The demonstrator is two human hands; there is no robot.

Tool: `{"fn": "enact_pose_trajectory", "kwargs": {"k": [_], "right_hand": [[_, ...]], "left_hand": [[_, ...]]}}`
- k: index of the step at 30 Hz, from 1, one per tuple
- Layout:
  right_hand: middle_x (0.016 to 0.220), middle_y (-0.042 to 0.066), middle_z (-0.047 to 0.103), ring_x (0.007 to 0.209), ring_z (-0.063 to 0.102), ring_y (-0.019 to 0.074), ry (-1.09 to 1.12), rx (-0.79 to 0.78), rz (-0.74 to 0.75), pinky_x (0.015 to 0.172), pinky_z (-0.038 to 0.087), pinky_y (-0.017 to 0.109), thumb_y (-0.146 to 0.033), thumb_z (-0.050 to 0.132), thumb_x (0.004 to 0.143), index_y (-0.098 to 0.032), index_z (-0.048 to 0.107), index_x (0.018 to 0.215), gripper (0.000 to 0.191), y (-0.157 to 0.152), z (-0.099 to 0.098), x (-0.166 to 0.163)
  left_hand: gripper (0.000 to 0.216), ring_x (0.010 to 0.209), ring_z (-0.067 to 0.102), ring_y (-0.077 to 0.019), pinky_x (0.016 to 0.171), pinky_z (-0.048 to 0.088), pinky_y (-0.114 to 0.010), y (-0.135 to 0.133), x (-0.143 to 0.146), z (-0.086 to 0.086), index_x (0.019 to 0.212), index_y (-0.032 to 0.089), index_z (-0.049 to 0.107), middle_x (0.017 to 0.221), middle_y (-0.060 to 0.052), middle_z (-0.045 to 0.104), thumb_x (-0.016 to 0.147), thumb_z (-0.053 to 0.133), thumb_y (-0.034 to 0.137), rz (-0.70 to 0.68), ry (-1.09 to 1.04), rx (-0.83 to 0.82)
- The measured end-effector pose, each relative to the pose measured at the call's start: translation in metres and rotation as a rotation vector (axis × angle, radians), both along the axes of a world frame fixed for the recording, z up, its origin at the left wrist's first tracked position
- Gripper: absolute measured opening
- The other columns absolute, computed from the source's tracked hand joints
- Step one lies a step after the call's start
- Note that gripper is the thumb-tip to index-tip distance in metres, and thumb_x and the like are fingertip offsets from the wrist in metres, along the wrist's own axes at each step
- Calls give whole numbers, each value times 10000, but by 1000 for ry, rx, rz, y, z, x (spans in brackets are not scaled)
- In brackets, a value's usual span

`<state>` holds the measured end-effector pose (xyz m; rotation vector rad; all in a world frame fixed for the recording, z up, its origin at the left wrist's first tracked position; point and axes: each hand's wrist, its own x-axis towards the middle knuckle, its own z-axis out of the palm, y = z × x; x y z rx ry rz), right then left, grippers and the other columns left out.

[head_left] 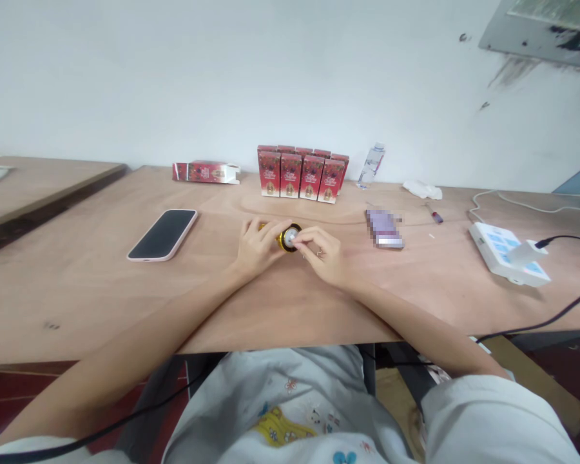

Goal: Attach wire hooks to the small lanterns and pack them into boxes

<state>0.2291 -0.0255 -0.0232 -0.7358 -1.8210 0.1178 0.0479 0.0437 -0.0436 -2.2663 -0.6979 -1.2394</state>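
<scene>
My left hand (257, 248) is wrapped round a small gold-and-black round object (283, 240) and holds it above the middle of the table. Its end, with a pale disc, faces toward me and to the right. My right hand (325, 256) has its thumb and forefinger pinched together at that disc. Whatever lies between those fingertips is too small to make out. Behind both hands, several red printed boxes (290, 175) stand upright in two rows.
An opened red box (205, 172) lies at the back left, and a phone (163, 236) nearer. To the right are a pixelated purplish item (385, 229), a small screwdriver (435, 215), crumpled tissue (422, 189), a clear package (371, 165) and a power strip (507, 255) with a trailing black cable.
</scene>
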Motion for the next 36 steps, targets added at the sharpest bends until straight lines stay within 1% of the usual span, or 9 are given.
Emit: {"fn": "enact_pose_trajectory", "kwargs": {"k": [3, 7, 9, 12, 16, 19, 24, 30, 36], "right_hand": [[873, 46, 687, 857, 658, 139, 17, -2, -54, 776, 537, 283, -205, 543, 893, -193, 646, 860, 109, 2, -2, -1], [834, 32, 692, 810, 667, 139, 37, -14, -130, 763, 545, 289, -230, 552, 884, -202, 651, 816, 123, 8, -6, -1], [826, 26, 697, 777, 668, 138, 39, -39, -158, 757, 549, 292, -233, 551, 882, -203, 640, 831, 107, 9, -8, -1], [833, 21, 702, 741, 673, 135, 60, -65, -202, 730, 552, 285, -220, 566, 863, -198, 597, 908, 59, 11, -12, 0], [819, 18, 688, 728, 673, 145, 14, 34, -270, 705, 548, 284, -199, 558, 846, -206, 539, 941, 97, 12, -17, 1], [836, 29, 678, 754, 673, 156, -48, 90, -285, 719, 548, 295, -185, 516, 858, -213, 520, 956, 102, 13, -21, 1], [821, 26, 669, 757, 674, 164, -79, 118, -298, 711, 547, 290, -161, 509, 852, -217, 490, 990, 151, 13, -21, -1], [868, 46, 670, 797, 675, 178, -130, 78, -297, 736, 549, 306, -139, 487, 842, -220, 479, 977, 158, 11, -20, -2], [832, 46, 673, 758, 666, 186, -192, 147, -353, 688, 545, 303, -96, 486, 820, -213, 483, 974, 194, 10, -20, -4]], "left_hand": [[440, 878, 566, -239, 777, 354, -367, 1, -1, -1, 1215, 212, 605, 948, -92, 723, 893, 513, 496, 52, 34, -83], [433, 889, 556, -246, 770, 342, -370, 0, -1, 1, 1223, 238, 609, 942, -93, 717, 884, 525, 495, 65, 76, -115], [410, 888, 550, -248, 760, 331, -371, -1, -1, 2, 1221, 258, 611, 941, -84, 718, 880, 541, 475, 61, 91, -124], [378, 891, 540, -254, 754, 317, -380, -4, -1, 2, 1212, 284, 618, 959, -73, 718, 869, 571, 436, 73, 97, -128], [361, 875, 525, -256, 747, 303, -390, -5, -1, 2, 1205, 295, 626, 978, -74, 713, 857, 593, 386, 127, 92, -94], [366, 846, 516, -252, 737, 294, -389, -5, -1, 1, 1215, 309, 618, 969, -68, 712, 857, 591, 381, 140, 78, -55], [369, 861, 519, -257, 755, 295, -396, -5, 0, -2, 1224, 332, 606, 963, -67, 706, 857, 586, 369, 147, 77, -36], [363, 879, 531, -260, 790, 304, -413, -3, 1, -5, 1219, 345, 607, 974, -71, 694, 858, 574, 352, 146, 71, -76], [393, 865, 539, -256, 771, 289, -399, -4, 2, -5, 1252, 364, 576, 962, -51, 705, 866, 573, 291, 126, 67, -19]]}}
